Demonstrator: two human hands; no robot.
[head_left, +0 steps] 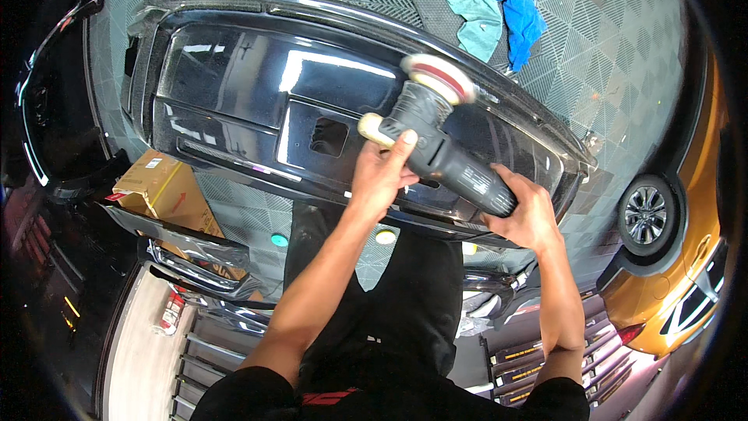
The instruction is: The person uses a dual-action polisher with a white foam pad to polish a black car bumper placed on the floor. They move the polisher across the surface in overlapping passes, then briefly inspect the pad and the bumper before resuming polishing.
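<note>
One black polisher [446, 154], toward two o'clock over one glossy dark panel [218, 78] | Your left hand [382, 175] curls partly closed at its pale side handle [374, 126] | Your right hand [530, 209] wraps its tail, three o'clock (spread grip, probably steadying its weight) | Two cloths [522, 19], one o'clock

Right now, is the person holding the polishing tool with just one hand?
No: on the polishing tool, the left hand holds the pale handle and the right hand grips the black rear end.
</note>
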